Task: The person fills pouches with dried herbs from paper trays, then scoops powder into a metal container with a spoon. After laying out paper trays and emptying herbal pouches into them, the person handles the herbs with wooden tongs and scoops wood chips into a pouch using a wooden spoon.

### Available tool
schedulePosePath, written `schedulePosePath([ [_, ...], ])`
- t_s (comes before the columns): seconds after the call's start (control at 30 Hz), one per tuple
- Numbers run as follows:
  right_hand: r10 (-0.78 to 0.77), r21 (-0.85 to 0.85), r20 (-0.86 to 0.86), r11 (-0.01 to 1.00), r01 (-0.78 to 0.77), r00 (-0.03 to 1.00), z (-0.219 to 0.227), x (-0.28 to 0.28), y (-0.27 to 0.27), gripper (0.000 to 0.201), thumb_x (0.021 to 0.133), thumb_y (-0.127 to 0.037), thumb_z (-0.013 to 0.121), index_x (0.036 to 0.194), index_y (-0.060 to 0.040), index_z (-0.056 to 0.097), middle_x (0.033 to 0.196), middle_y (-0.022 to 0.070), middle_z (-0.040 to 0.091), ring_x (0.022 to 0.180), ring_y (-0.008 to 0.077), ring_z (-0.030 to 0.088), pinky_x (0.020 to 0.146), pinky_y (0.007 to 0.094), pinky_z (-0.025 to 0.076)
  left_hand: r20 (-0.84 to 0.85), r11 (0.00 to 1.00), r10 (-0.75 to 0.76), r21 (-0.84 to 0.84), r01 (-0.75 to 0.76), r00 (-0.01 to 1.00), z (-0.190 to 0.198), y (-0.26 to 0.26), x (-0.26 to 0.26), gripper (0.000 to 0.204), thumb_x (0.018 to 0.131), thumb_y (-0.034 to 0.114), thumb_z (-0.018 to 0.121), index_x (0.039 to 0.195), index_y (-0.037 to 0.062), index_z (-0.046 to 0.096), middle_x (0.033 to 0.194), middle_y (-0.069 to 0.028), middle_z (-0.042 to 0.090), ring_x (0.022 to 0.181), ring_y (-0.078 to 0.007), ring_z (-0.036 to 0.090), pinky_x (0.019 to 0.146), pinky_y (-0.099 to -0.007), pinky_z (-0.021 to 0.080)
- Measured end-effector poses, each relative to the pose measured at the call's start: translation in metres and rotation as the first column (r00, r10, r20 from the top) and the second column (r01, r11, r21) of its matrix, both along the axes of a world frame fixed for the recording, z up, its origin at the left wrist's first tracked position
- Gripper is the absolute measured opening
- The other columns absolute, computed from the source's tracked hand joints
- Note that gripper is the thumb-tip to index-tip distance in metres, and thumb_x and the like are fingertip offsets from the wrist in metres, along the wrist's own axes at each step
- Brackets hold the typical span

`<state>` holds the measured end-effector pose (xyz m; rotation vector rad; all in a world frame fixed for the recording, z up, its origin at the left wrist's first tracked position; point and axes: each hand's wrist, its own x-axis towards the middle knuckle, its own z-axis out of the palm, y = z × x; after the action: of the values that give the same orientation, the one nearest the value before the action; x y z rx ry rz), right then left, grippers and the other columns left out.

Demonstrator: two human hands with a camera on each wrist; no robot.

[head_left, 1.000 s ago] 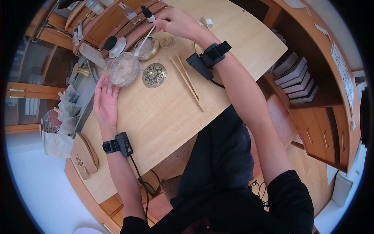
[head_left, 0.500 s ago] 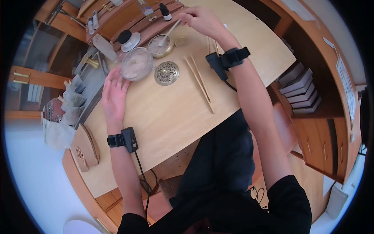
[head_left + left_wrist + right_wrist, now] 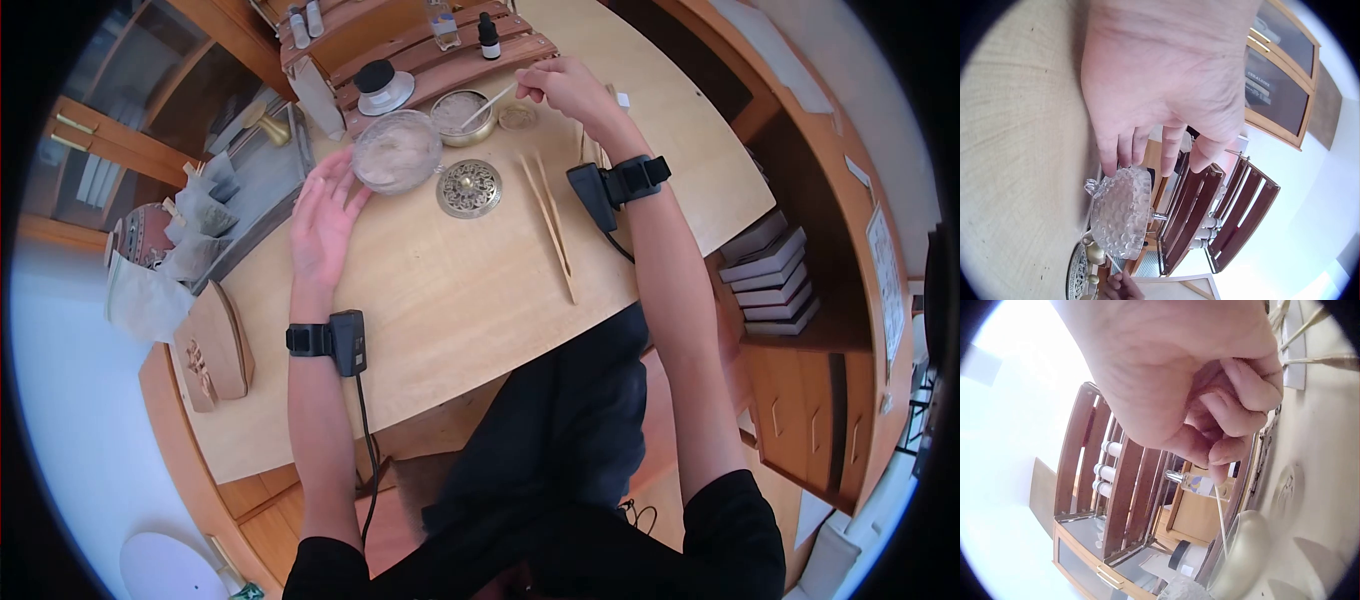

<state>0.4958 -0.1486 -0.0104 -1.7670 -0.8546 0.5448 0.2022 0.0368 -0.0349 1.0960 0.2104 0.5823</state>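
A glass bowl of pale powder (image 3: pixel 398 152), textured in the left wrist view (image 3: pixel 1121 212), is touched at its near side by the fingertips of the left hand (image 3: pixel 325 225), whose fingers are extended. The right hand (image 3: pixel 575 95) pinches the end of a thin white stick (image 3: pixel 492 102); in the right wrist view the stick (image 3: pixel 1221 519) slants down into a brass bowl (image 3: pixel 1249 550). Powder fills this brass bowl (image 3: pixel 467 122) in the head view. A pierced metal lid (image 3: pixel 469 189) lies in front of the two bowls.
Wooden tweezers (image 3: pixel 548 225) lie right of the lid. A round disc (image 3: pixel 517 117) is beside the brass bowl. Behind stand a black-lidded jar (image 3: pixel 382 88) and a slatted wooden rack (image 3: pixel 500 50) with a dropper bottle (image 3: pixel 488 36). A grey tray (image 3: pixel 262 190) is at the left.
The head view has shifted, so the table things appear farther right. The left hand stays by the glass bowl; the right hand still holds the stick at the brass bowl.
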Motion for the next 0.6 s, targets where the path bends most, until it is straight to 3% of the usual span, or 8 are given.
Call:
schedulePosePath([
  [0.2, -0.067, -0.039, -0.096, 0.997, 0.064, 0.993, 0.002, 0.004, -0.002, 0.029, 0.092, -0.033, 0.058, 0.080, -0.0082, 0.068, 0.068, -0.0071, 0.050, 0.056, 0.0035, 0.034, 0.049, 0.0234, 0.026, 0.003, 1.000, 0.006, 0.013, -0.006, 1.000, 0.001, -0.001, 0.000, 0.049, 0.097, 0.028, 0.051, 0.136, -0.0001, 0.042, 0.144, -0.0150, 0.043, 0.134, -0.0253, 0.039, 0.112, -0.0431, 0.032],
  [0.6, -0.081, 0.119, -0.208, 0.987, 0.108, 0.975, 0.015, -0.001, -0.002, 0.025, 0.094, -0.027, 0.056, 0.086, -0.0067, 0.070, 0.068, -0.0089, 0.049, 0.053, 0.0013, 0.033, 0.047, 0.0206, 0.024, 0.000, 1.000, 0.011, 0.007, -0.011, 1.000, 0.001, -0.001, 0.000, 0.045, 0.096, 0.027, 0.053, 0.132, 0.0005, 0.048, 0.140, -0.0132, 0.048, 0.132, -0.0226, 0.042, 0.109, -0.0420, 0.036],
])
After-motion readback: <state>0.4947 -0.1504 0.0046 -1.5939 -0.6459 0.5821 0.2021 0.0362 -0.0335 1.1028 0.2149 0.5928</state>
